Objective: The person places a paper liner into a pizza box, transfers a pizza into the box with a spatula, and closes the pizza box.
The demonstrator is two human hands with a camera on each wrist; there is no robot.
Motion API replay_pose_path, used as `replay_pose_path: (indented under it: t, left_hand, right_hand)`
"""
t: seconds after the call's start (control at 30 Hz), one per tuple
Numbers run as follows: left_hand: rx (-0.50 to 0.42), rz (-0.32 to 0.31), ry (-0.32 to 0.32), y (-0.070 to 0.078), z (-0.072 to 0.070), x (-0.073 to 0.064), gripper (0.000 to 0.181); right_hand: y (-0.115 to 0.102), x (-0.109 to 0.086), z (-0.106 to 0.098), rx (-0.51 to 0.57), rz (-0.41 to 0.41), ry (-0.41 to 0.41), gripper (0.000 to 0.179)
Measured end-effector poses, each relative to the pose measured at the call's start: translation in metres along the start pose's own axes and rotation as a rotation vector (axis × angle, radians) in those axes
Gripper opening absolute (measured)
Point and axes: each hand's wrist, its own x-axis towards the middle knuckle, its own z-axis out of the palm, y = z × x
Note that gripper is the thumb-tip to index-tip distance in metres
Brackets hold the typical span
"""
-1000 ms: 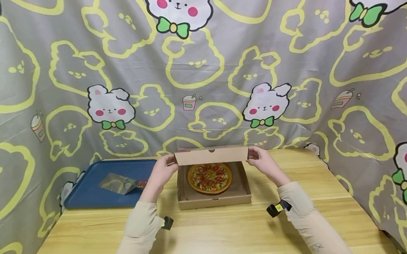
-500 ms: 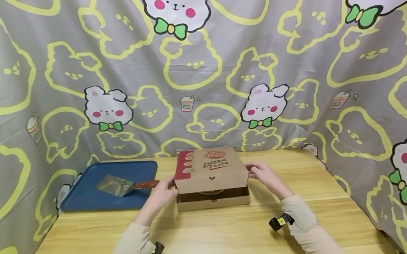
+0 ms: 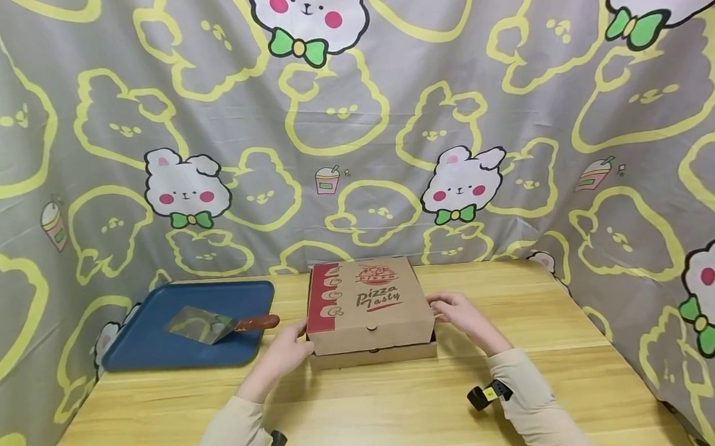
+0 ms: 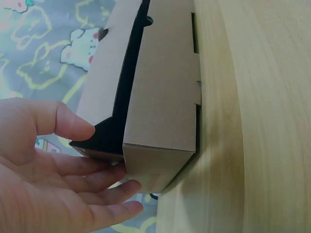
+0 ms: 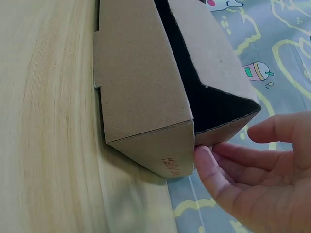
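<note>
The cardboard pizza box (image 3: 371, 313) has its printed lid (image 3: 393, 269) lowered almost onto the base (image 3: 374, 356). A dark gap shows between the lid's front flap and the base wall in both wrist views. My left hand (image 3: 288, 351) is at the box's left front corner. Its thumb (image 4: 75, 125) lies at the end of the lid's front flap, its fingers (image 4: 97, 179) along the side. On the right side, fingertips of my right hand (image 3: 459, 316) touch the box near the lid's side flap, while the thumb (image 5: 272, 131) stands apart from it. The pizza is hidden inside.
Left of the box lies a blue tray (image 3: 146, 337). A pizza server (image 3: 204, 324) rests on it, its wooden handle (image 3: 261, 322) reaching past the tray's right edge. Patterned cloth (image 3: 350, 125) hangs behind and beside the wooden table (image 3: 379, 417).
The lid has swung down toward me from a raised position, covering the pizza and narrowing the front gap. Both hands have come down with it, along the box's sides.
</note>
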Motion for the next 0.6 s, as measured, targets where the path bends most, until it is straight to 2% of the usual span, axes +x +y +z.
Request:
replay_pose_path:
  t: [0.17,0.3,0.43,0.6]
  left_hand:
    - [0.043,0.034,0.004,-0.001,-0.001,-0.001,0.054]
    - [0.044,0.057,-0.019,0.000,-0.004,-0.004,0.052]
    - [0.046,0.043,-0.060,0.002,-0.010,-0.008,0.050]
    - [0.110,0.024,-0.136,0.005,-0.021,-0.015,0.039]
  right_hand:
    - [-0.001,-0.005,0.000,-0.036,-0.006,-0.024,0.042]
    - [-0.001,-0.008,-0.001,-0.036,-0.029,-0.049,0.042]
    - [-0.001,-0.011,-0.005,-0.051,-0.044,-0.067,0.043]
    - [0.000,-0.014,-0.011,-0.064,-0.023,-0.105,0.046]
